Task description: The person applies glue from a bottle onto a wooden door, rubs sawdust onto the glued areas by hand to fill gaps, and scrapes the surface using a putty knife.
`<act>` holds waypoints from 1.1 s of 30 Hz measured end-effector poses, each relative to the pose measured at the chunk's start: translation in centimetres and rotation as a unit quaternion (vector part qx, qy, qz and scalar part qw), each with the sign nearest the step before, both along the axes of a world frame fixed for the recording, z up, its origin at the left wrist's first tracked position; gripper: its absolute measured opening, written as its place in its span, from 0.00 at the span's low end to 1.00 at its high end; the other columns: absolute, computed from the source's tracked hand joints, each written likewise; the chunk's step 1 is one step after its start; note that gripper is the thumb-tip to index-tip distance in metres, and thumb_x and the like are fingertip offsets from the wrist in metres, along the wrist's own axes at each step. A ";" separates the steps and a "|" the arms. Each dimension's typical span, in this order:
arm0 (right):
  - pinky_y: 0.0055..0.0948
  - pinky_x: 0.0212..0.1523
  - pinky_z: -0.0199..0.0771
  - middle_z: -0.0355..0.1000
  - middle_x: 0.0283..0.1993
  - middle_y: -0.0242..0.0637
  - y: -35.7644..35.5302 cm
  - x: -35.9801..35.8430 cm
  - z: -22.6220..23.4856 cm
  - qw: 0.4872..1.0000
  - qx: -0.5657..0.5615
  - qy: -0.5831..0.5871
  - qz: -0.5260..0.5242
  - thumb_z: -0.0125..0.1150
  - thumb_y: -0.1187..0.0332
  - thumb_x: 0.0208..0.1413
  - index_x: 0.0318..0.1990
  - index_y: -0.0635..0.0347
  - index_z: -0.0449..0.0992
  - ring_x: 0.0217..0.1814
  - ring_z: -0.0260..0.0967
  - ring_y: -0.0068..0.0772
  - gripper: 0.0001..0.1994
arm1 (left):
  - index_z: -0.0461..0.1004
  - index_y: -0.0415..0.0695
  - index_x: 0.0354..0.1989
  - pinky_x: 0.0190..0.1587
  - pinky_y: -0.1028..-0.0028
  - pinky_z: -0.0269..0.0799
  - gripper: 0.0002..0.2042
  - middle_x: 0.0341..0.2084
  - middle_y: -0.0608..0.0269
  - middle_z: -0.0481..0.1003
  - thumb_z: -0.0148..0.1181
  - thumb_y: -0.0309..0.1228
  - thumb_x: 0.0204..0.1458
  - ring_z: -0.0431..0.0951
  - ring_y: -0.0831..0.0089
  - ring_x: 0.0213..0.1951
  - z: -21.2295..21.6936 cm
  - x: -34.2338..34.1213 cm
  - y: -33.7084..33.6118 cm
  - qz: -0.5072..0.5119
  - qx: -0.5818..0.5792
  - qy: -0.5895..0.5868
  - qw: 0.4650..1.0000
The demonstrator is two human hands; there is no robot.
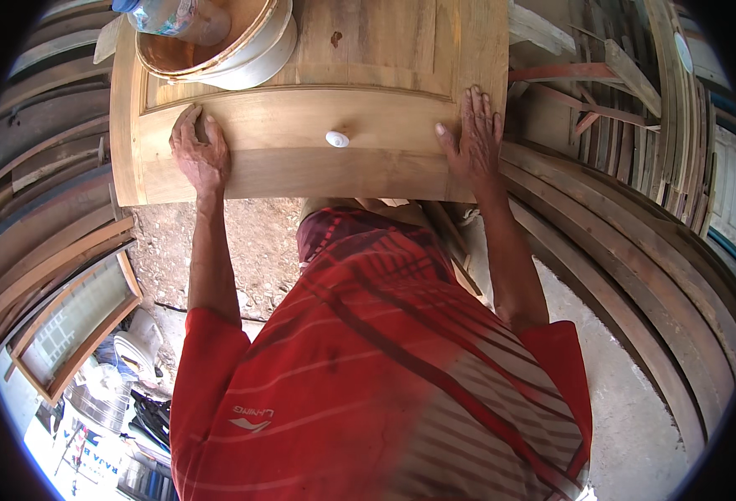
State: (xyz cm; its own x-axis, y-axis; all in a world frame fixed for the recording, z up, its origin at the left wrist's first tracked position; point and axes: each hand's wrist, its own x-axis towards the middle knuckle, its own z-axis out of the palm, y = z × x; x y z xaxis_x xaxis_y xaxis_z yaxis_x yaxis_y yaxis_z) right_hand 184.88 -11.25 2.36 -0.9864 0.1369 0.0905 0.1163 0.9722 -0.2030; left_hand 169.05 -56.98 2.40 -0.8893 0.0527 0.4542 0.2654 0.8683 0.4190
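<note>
A wooden panel door with a recessed centre lies flat in front of me. My left hand rests on its near rail at the left. The fingers there are loosely bent, with the thumb apart from them, and nothing shows in the hand. At the right, my right hand lies flat near the door's edge, fingers stretched out. Between the hands sits a small white rounded piece, knob-like. Toward the far left, a white bucket stained brown inside stands on the door, holding a clear plastic bottle with a blue cap.
Long boards are stacked along the right, with upright planks and a wooden bracket beyond. More timber lines the left side. A framed glass pane leans at the lower left, close to a fan. Shavings cover the ground.
</note>
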 end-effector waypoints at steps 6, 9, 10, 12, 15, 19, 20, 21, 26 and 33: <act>0.59 0.81 0.41 0.48 0.85 0.49 -1.4 1.7 0.6 1.000 0.000 -0.021 -0.014 0.56 0.43 0.68 0.80 0.63 0.52 0.87 0.42 0.54 0.43 | 0.81 0.42 0.52 0.66 0.56 0.68 0.12 0.54 0.55 0.81 0.63 0.31 0.62 0.77 0.56 0.59 0.0 0.1 0.1 0.001 -0.003 -0.004 1.000; 0.60 0.81 0.39 0.47 0.85 0.49 -1.2 2.2 0.7 0.998 -0.054 -0.022 -0.022 0.55 0.43 0.69 0.80 0.64 0.51 0.87 0.41 0.54 0.44 | 0.80 0.42 0.52 0.66 0.56 0.68 0.12 0.54 0.55 0.81 0.63 0.31 0.62 0.77 0.56 0.59 0.4 0.2 0.7 0.011 -0.013 -0.009 1.000; 0.60 0.81 0.39 0.47 0.85 0.49 -1.7 2.4 0.8 0.998 -0.054 -0.022 -0.022 0.55 0.43 0.69 0.80 0.64 0.51 0.87 0.41 0.54 0.44 | 0.80 0.42 0.52 0.66 0.56 0.68 0.12 0.54 0.55 0.81 0.63 0.31 0.62 0.77 0.56 0.59 0.8 0.1 0.7 0.024 -0.018 -0.019 0.999; 0.62 0.81 0.39 0.48 0.85 0.49 -3.0 2.9 1.1 0.999 -0.030 -0.025 -0.029 0.55 0.44 0.69 0.80 0.64 0.52 0.87 0.40 0.55 0.43 | 0.80 0.42 0.52 0.66 0.56 0.68 0.12 0.54 0.55 0.81 0.63 0.31 0.62 0.77 0.56 0.58 0.2 0.3 0.1 0.010 -0.016 -0.008 1.000; 0.64 0.81 0.38 0.46 0.85 0.50 -2.1 2.9 0.6 0.996 -0.057 -0.011 -0.067 0.55 0.44 0.69 0.80 0.64 0.52 0.88 0.39 0.55 0.43 | 0.80 0.41 0.52 0.66 0.56 0.68 0.12 0.54 0.53 0.81 0.63 0.30 0.62 0.78 0.54 0.58 1.0 0.2 1.0 0.003 -0.014 -0.007 1.000; 0.64 0.80 0.39 0.46 0.85 0.53 -2.9 3.4 1.5 0.998 -0.030 -0.034 -0.037 0.56 0.44 0.68 0.80 0.65 0.53 0.87 0.39 0.57 0.43 | 0.80 0.40 0.52 0.65 0.56 0.70 0.12 0.52 0.50 0.82 0.63 0.28 0.61 0.78 0.53 0.57 0.4 0.1 0.4 -0.004 -0.017 0.011 1.000; 0.64 0.80 0.39 0.46 0.84 0.54 -2.9 3.3 1.7 0.998 -0.037 -0.026 -0.040 0.56 0.44 0.68 0.80 0.64 0.53 0.87 0.40 0.58 0.43 | 0.80 0.40 0.52 0.65 0.56 0.70 0.12 0.52 0.50 0.82 0.63 0.28 0.61 0.78 0.53 0.57 0.4 0.2 0.5 -0.005 -0.016 0.011 1.000; 0.64 0.80 0.40 0.45 0.84 0.56 -3.0 3.1 1.9 0.998 -0.044 -0.018 -0.042 0.57 0.44 0.68 0.80 0.64 0.53 0.87 0.40 0.59 0.43 | 0.80 0.40 0.52 0.64 0.56 0.70 0.12 0.52 0.50 0.82 0.63 0.28 0.61 0.78 0.53 0.57 0.4 0.4 0.4 -0.005 -0.008 0.007 1.000; 0.64 0.80 0.41 0.45 0.84 0.59 -4.0 2.8 1.1 0.998 -0.032 -0.001 -0.047 0.59 0.43 0.66 0.80 0.60 0.54 0.86 0.40 0.62 0.43 | 0.80 0.39 0.52 0.63 0.56 0.71 0.13 0.53 0.50 0.82 0.63 0.28 0.62 0.79 0.53 0.56 0.6 0.1 0.7 -0.012 -0.004 0.018 1.000; 0.62 0.80 0.41 0.46 0.84 0.57 -3.8 2.7 0.7 0.997 -0.017 -0.006 -0.081 0.59 0.41 0.65 0.80 0.57 0.55 0.86 0.41 0.62 0.44 | 0.80 0.40 0.53 0.64 0.56 0.70 0.13 0.53 0.50 0.82 0.63 0.29 0.62 0.78 0.52 0.57 0.4 0.4 0.5 -0.008 -0.011 0.010 1.000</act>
State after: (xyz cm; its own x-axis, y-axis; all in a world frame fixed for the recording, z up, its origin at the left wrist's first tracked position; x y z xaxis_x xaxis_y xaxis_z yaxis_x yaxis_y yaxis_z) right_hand 187.63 -15.04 3.04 -0.9522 0.2971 0.0709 0.2738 0.9331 -0.2333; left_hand 169.45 -56.49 2.83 -0.8791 0.0764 0.4705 0.2874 0.8725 0.3951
